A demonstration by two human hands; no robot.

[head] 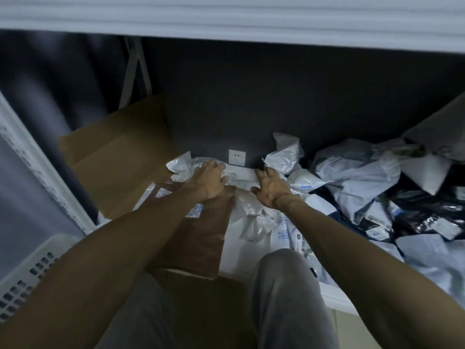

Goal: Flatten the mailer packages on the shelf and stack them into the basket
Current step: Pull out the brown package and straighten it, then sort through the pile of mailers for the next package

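Pressing the white mailer [240, 176] with left hand [210, 178] and right hand [270, 187], both open-palmed, fingers spread, gripping nothing; sweep outward from the middle to drive air out.

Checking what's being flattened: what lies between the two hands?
In the head view, a white mailer spans the gap between the left hand and the right hand, just in front of the wall socket.

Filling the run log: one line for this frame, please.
phase: flattening | left hand: pressing white mailer | right hand: pressing same mailer | basket: at left, contents unseen | mailer pile: crumpled, at right
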